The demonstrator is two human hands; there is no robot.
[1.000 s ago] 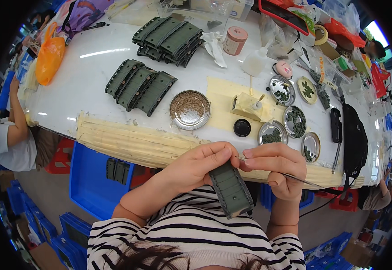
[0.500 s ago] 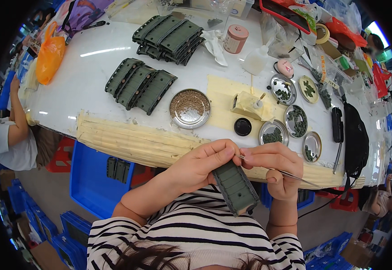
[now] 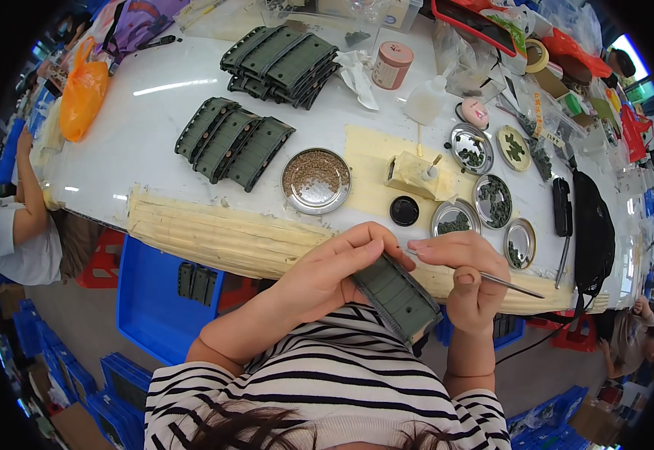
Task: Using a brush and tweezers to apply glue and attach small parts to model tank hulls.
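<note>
My left hand (image 3: 327, 271) is closed around the upper end of a dark green ribbed panel (image 3: 400, 298), held tilted in front of my striped shirt. Small round marks dot the panel's face. Thin metal tweezers (image 3: 516, 286) pass through my right hand (image 3: 475, 279), their back end sticking out to the right. My right fingertips are close to the panel's upper edge and my left fingertips. Whether the tweezers' points grip anything is too small to tell. Beyond my hands are tins of small green parts (image 3: 453, 222) and a dish of brown bits (image 3: 316, 181).
More green panels lie at left (image 3: 234, 142) and in a stack (image 3: 279, 64). A tape-wrapped block (image 3: 417, 177), black cap (image 3: 404, 211), squeeze bottle (image 3: 426, 101) and pink canister (image 3: 393, 64) stand mid-table. Yellow padding (image 3: 237, 236) covers the near edge. A blue bin (image 3: 147, 300) is below.
The panel has tilted, its lower end swinging to the right. My right hand has turned a little, and the tweezers' back end has moved up and right.
</note>
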